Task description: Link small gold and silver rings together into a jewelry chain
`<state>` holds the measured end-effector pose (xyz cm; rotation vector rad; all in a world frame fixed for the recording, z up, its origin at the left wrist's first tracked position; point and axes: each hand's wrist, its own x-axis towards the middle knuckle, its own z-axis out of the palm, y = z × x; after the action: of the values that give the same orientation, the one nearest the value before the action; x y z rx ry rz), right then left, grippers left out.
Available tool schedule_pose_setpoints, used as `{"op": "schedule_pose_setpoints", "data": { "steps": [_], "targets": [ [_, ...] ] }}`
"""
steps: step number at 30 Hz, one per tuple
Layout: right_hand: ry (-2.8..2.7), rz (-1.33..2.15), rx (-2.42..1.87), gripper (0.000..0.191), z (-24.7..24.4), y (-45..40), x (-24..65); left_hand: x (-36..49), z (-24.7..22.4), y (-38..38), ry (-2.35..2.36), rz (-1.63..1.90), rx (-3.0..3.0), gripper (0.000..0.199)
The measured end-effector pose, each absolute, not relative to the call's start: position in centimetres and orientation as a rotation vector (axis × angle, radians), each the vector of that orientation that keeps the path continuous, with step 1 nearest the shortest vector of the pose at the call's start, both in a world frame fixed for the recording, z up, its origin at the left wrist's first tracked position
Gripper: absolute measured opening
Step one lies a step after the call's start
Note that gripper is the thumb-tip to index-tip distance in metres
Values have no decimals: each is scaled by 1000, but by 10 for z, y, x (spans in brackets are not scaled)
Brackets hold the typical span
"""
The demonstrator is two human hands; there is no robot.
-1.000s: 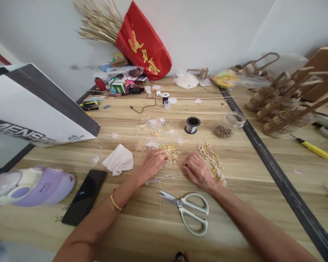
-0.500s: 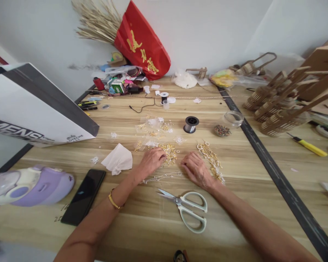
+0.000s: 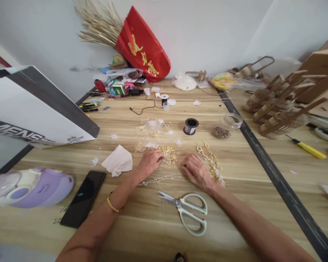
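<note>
My left hand [image 3: 150, 162] is closed, its fingertips at the left edge of a loose pile of gold and silver beads [image 3: 169, 156]. Whatever those fingers may pinch is too small to make out. My right hand [image 3: 195, 168] rests on the table with curled fingers, and anything in its grip is hidden. Beside it on the right lie gold and silver chains [image 3: 211, 160] with rings at their far end. A silver bead chain [image 3: 165, 178] stretches across the wood between my wrists. Nearer to me are scissors [image 3: 184, 211] with pale handles, blades slightly apart.
Left of my arm lie a black phone [image 3: 83, 198], a white tissue [image 3: 118, 161] and a purple-and-white case [image 3: 32, 186]. A wire spool [image 3: 191, 126] and a glass jar [image 3: 233, 120] with dark beads stand farther back. Small woven baskets [image 3: 276, 116] and a yellow-handled tool [image 3: 308, 148] are at right.
My left hand has shifted slightly left along the edge of the bead pile. My right hand has stayed in place. The whole view has tilted slightly.
</note>
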<state>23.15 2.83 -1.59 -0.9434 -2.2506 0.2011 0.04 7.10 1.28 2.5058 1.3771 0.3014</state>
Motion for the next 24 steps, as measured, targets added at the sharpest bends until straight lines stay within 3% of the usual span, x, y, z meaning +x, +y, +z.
{"op": "schedule_pose_setpoints", "data": {
  "steps": [24],
  "targets": [
    [-2247,233,-951,10,-13,27,230,-38,25,90,1612,502,2319,11]
  ]
}}
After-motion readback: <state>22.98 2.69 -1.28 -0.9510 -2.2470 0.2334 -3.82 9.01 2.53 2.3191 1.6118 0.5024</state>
